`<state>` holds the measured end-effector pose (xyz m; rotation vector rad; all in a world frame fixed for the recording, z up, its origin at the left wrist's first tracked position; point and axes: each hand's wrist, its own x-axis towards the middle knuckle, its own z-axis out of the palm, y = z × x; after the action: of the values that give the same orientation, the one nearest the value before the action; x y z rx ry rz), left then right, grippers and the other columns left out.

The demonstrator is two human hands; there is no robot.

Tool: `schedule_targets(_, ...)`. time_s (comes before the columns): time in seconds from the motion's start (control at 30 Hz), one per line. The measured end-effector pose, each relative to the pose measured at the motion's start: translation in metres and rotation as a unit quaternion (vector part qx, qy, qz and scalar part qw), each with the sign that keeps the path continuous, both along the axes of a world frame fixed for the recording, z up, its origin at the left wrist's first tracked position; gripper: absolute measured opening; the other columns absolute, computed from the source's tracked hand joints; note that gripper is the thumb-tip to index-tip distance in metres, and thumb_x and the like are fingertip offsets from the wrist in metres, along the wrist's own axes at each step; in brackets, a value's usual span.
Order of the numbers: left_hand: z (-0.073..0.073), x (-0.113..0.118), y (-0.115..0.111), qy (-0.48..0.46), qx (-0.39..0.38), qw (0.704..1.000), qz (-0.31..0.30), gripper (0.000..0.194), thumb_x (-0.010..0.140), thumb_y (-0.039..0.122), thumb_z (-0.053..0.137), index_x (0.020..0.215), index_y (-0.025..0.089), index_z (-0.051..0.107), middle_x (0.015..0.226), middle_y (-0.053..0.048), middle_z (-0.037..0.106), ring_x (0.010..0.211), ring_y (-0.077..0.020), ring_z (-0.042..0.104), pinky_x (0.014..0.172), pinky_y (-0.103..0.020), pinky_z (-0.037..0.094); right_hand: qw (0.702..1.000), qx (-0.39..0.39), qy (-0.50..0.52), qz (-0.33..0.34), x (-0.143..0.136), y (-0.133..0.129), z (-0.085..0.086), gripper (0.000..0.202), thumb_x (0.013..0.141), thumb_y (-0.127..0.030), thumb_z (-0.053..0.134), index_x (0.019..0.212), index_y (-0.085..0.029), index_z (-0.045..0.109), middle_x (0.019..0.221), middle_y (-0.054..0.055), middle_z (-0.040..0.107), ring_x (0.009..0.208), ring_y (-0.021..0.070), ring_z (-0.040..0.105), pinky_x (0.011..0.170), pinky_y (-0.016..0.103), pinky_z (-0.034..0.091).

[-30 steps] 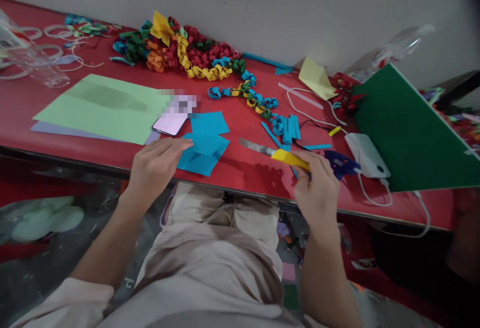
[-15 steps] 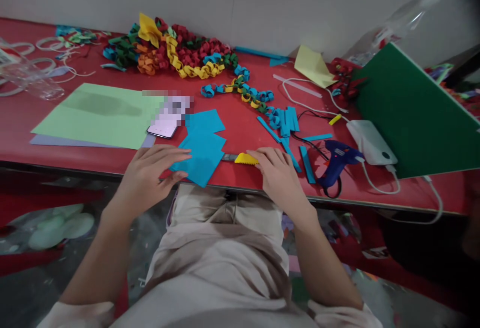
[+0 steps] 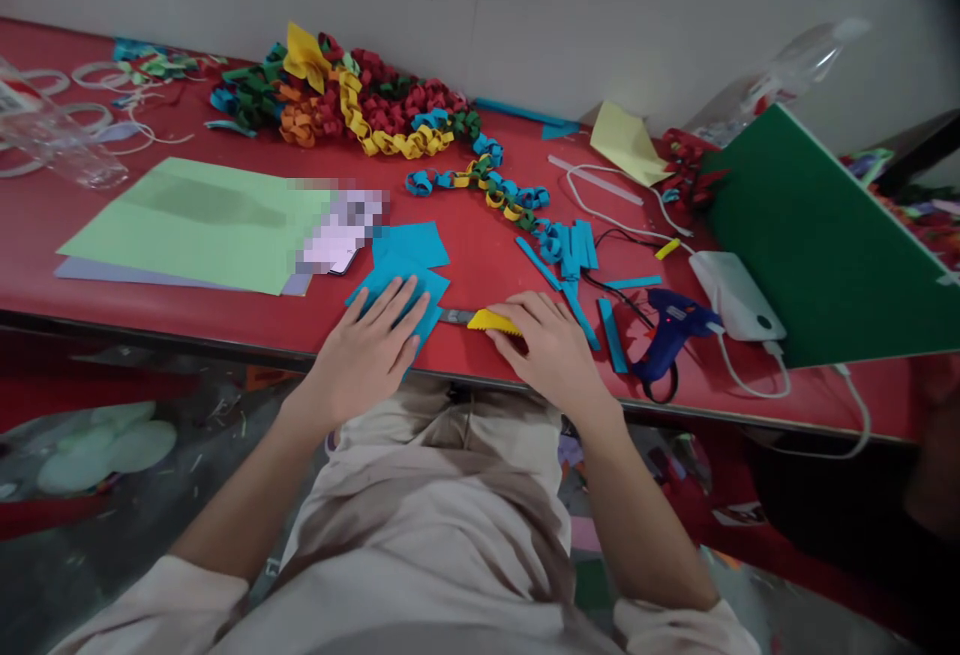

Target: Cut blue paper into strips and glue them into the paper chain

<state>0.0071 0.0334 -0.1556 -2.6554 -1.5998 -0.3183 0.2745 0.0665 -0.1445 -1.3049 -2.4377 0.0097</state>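
My left hand [image 3: 371, 350] lies flat with fingers spread on a blue sheet of paper [image 3: 358, 297] near the table's front edge. Another blue paper piece [image 3: 416, 243] shows just behind it. My right hand [image 3: 547, 340] is closed around the yellow handle of a utility knife [image 3: 491, 320]. The knife's grey blade points left, with its tip reaching the paper's right side. Several cut blue paper strips [image 3: 579, 250] lie beyond and to the right of my right hand.
A blue glue gun [image 3: 671, 330], a white power bank [image 3: 739, 295] and a leaning green board [image 3: 825, 245] stand right. Paper chains [image 3: 405, 140] pile up at the back. Left are green paper [image 3: 202, 225], a phone [image 3: 349, 225] and a plastic bottle [image 3: 67, 140].
My left hand has moved right and come down flat on the blue paper. My right hand has stayed near the same spot, its fingers now further over the knife handle.
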Motion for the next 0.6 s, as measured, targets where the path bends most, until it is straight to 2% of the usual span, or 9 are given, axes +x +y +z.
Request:
schedule_targets(0.27,-0.001,0.001,0.0,-0.001,-0.003,1.0,0.001,0.056,0.108,0.031,0.03,0.163,0.018,0.03,0.17,-0.009,0.022,0.16,-0.0276,0.021,0.13,-0.056,0.021,0.999,-0.019,0.017,0.022,-0.002,0.008,0.0,0.027,0.103,-0.033,0.056,0.124,-0.021,0.066,0.116,0.008,0.068,0.11,0.0249,0.062,0.092,0.038,0.047)
schedule_targets(0.6,-0.002,0.0,0.001,0.008,0.001,1.0,-0.009,0.056,0.109,0.03,0.029,0.163,0.015,0.029,0.171,-0.009,0.021,0.16,-0.0277,0.02,0.129,-0.057,0.023,0.999,-0.002,0.013,0.044,-0.005,0.023,0.0,0.026,0.102,-0.035,0.056,0.12,-0.021,0.067,0.116,0.008,0.068,0.108,0.0252,0.062,0.092,0.04,0.047)
